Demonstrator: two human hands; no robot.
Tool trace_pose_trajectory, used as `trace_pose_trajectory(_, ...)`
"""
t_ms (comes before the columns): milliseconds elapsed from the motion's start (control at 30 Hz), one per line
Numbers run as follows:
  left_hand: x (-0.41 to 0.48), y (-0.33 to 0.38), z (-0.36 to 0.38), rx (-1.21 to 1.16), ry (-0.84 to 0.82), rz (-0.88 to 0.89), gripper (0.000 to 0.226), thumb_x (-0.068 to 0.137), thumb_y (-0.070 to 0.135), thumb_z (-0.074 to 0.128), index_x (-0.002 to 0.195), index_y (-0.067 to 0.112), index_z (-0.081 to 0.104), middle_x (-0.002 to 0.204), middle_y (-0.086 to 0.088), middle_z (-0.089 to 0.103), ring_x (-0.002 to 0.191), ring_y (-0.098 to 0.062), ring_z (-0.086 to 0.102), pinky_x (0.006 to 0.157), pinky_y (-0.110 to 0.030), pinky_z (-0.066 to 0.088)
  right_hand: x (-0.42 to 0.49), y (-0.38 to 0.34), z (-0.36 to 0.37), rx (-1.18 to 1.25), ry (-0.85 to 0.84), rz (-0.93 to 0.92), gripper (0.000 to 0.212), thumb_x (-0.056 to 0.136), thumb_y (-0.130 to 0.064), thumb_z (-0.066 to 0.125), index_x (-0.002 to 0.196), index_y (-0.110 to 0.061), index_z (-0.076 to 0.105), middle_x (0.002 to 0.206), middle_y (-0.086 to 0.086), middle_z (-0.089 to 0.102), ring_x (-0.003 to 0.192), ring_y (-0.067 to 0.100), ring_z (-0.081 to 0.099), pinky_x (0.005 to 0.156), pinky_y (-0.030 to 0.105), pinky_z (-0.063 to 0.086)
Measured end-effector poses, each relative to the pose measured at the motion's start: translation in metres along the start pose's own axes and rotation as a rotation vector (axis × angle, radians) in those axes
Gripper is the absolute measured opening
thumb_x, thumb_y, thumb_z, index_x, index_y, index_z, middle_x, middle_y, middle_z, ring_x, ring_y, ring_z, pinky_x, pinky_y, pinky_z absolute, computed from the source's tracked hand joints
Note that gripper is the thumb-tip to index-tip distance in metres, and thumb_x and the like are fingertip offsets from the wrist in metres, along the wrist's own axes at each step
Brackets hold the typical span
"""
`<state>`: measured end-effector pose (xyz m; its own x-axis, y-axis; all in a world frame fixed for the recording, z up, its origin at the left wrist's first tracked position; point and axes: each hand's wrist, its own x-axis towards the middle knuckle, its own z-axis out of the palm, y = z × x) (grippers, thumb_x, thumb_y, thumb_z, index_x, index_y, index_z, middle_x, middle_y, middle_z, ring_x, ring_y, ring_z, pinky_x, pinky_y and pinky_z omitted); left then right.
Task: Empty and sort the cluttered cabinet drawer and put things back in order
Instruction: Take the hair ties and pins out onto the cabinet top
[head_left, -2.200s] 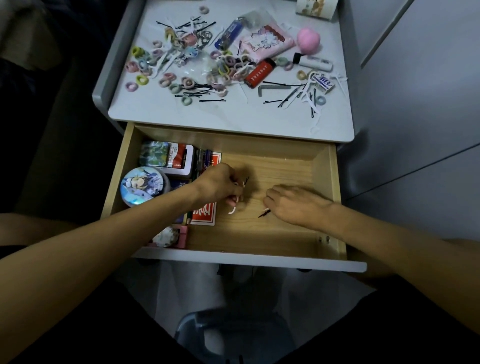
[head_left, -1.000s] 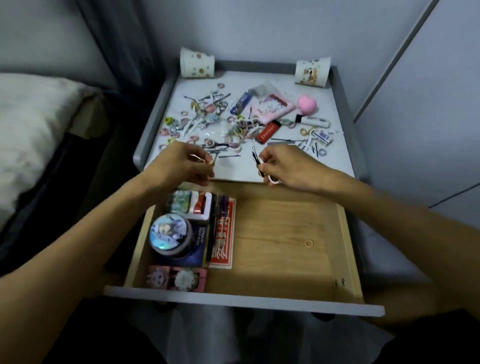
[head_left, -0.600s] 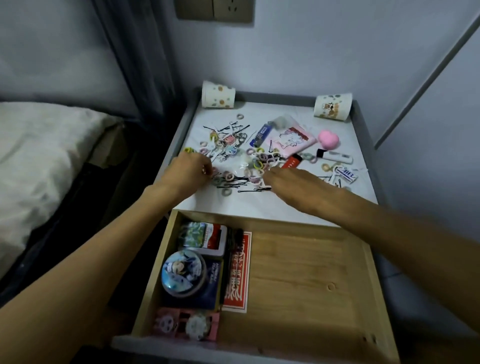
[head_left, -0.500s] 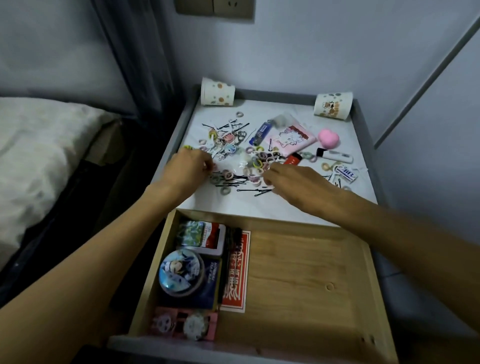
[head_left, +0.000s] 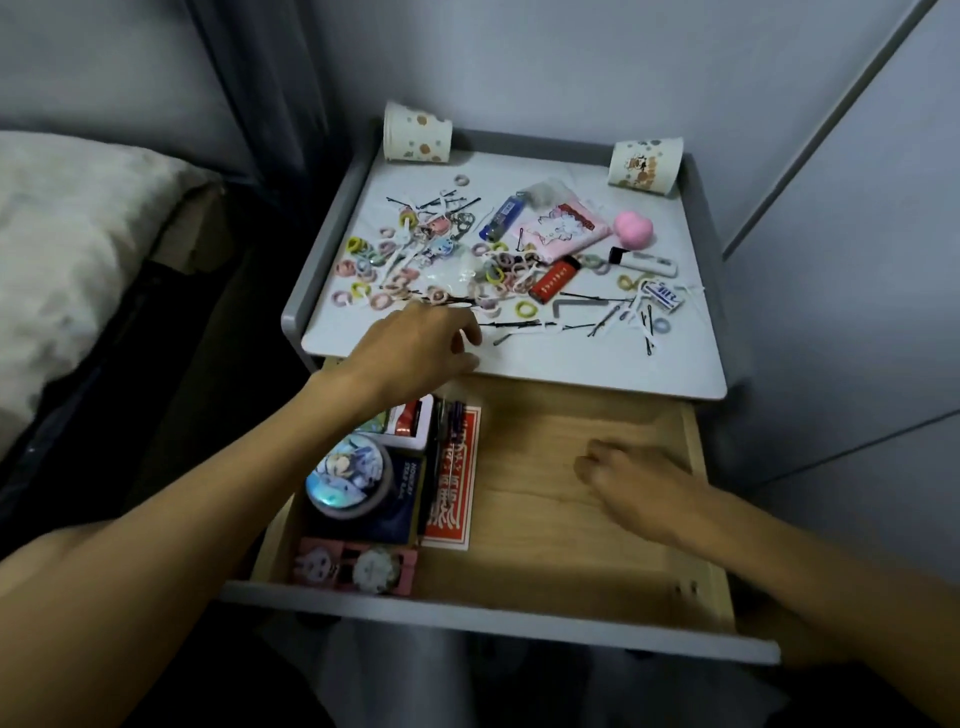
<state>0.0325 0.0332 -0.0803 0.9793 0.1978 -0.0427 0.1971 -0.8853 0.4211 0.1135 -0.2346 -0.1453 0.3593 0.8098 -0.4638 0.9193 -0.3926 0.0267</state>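
Nearest, at lower centre, I see the open drawer, a round tin and a red card pack at its left, my right hand curled over its bare right, contents unclear, then my left hand loosely bent and empty at the surface edge before scattered hair ties.

The drawer is pale bare wood, matt, with visible grain. The surface above it looks smooth, white and matt. Two cups are printed paper. The red lighter is glossy plastic. The hairpins are thin dark metal, the hair ties soft cloth. The round tin has a shiny lid.
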Motion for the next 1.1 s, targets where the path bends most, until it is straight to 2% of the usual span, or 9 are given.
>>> trace_pose_trajectory(100, -0.005, 0.006, 0.003, -0.046, -0.058, -0.009, 0.018, 0.093, 0.036, 0.065, 0.108, 0.025, 0.066, 0.099, 0.007, 0.069, 0.086, -0.012, 0.063, 0.077, -0.035, 0.054, -0.002, 0.005, 0.029, 0.044, -0.142, 0.156, 0.042, 0.090, -0.005, 0.049, 0.132, -0.013, 0.045, 0.130, 0.011, 0.045, 0.106, 0.026, 0.054, 0.087, 0.035, 0.049)
trace_pose_trajectory(333, -0.008, 0.007, 0.007, -0.080, -0.213, -0.037, 0.021, 0.093, 0.042, 0.064, 0.106, 0.026, 0.067, 0.103, 0.004, 0.070, 0.082, -0.009, 0.059, 0.075, -0.030, 0.050, 0.002, 0.004, 0.034, 0.025, -0.055, 0.098, 0.027, 0.089, -0.001, 0.049, 0.111, -0.012, 0.059, 0.113, 0.010, 0.061, 0.096, 0.025, 0.061, 0.085, 0.038, 0.053)
trace_pose_trajectory(500, -0.008, 0.002, 0.003, -0.151, -0.187, -0.068, 0.017, 0.093, 0.042, 0.063, 0.101, 0.028, 0.067, 0.096, 0.007, 0.071, 0.081, -0.006, 0.065, 0.079, -0.037, 0.056, 0.011, -0.008, -0.025, 0.418, 0.280, 0.090, 0.011, 0.083, -0.009, 0.057, 0.083, -0.020, 0.056, 0.087, -0.003, 0.057, 0.079, 0.019, 0.057, 0.072, 0.036, 0.052)
trace_pose_trajectory(600, -0.003, 0.005, 0.000, -0.240, -0.114, -0.085, 0.009, 0.094, 0.034, 0.063, 0.097, 0.026, 0.066, 0.088, 0.010, 0.070, 0.069, -0.006, 0.067, 0.069, -0.031, 0.057, 0.027, -0.003, -0.074, 0.550, 0.500, 0.060, 0.017, 0.082, -0.006, 0.067, 0.086, -0.022, 0.061, 0.084, -0.009, 0.054, 0.075, 0.007, 0.055, 0.070, 0.026, 0.048)
trace_pose_trajectory(700, 0.008, 0.009, -0.004, -0.277, -0.022, -0.088, 0.006, 0.095, 0.032, 0.063, 0.098, 0.027, 0.065, 0.083, 0.011, 0.069, 0.063, -0.002, 0.065, 0.062, -0.024, 0.051, 0.045, 0.025, -0.108, 0.545, 0.606, 0.120, 0.017, 0.082, -0.003, 0.068, 0.092, -0.017, 0.066, 0.089, -0.004, 0.060, 0.079, 0.012, 0.058, 0.070, 0.027, 0.048)
trace_pose_trajectory(800, 0.024, 0.011, -0.011, -0.329, 0.021, -0.107, 0.008, 0.095, 0.031, 0.063, 0.098, 0.023, 0.065, 0.083, 0.007, 0.071, 0.064, -0.009, 0.067, 0.057, -0.024, 0.048, 0.063, 0.059, -0.117, 0.455, 0.577, 0.214, 0.025, 0.084, -0.004, 0.067, 0.106, -0.016, 0.067, 0.104, 0.002, 0.065, 0.087, 0.018, 0.061, 0.074, 0.034, 0.053)
trace_pose_trajectory(900, 0.042, 0.007, -0.018, -0.330, 0.089, -0.161, 0.008, 0.095, 0.027, 0.063, 0.097, 0.020, 0.067, 0.084, 0.004, 0.071, 0.067, -0.011, 0.067, 0.056, -0.025, 0.047, 0.075, 0.083, -0.125, 0.454, 0.522, 0.231, 0.049, 0.081, -0.008, 0.075, 0.126, -0.022, 0.060, 0.116, -0.003, 0.056, 0.099, 0.016, 0.057, 0.081, 0.031, 0.050)
trace_pose_trajectory(1000, 0.060, 0.000, -0.025, -0.304, 0.162, -0.215, 0.009, 0.095, 0.023, 0.063, 0.098, 0.017, 0.069, 0.088, 0.000, 0.071, 0.073, -0.015, 0.068, 0.062, -0.029, 0.053, 0.086, 0.090, -0.140, 0.431, 0.559, 0.141, 0.033, 0.090, -0.007, 0.067, 0.119, -0.023, 0.066, 0.113, -0.004, 0.059, 0.100, 0.014, 0.056, 0.088, 0.034, 0.050)
trace_pose_trajectory(1100, 0.076, -0.011, -0.030, -0.304, 0.189, -0.268, 0.005, 0.093, 0.019, 0.065, 0.090, 0.022, 0.067, 0.088, -0.003, 0.071, 0.072, -0.017, 0.068, 0.059, -0.026, 0.050, 0.100, 0.084, -0.147, 0.332, 0.513, 0.019, 0.023, 0.092, -0.014, 0.066, 0.112, -0.023, 0.070, 0.108, -0.003, 0.064, 0.097, 0.014, 0.060, 0.085, 0.035, 0.051)
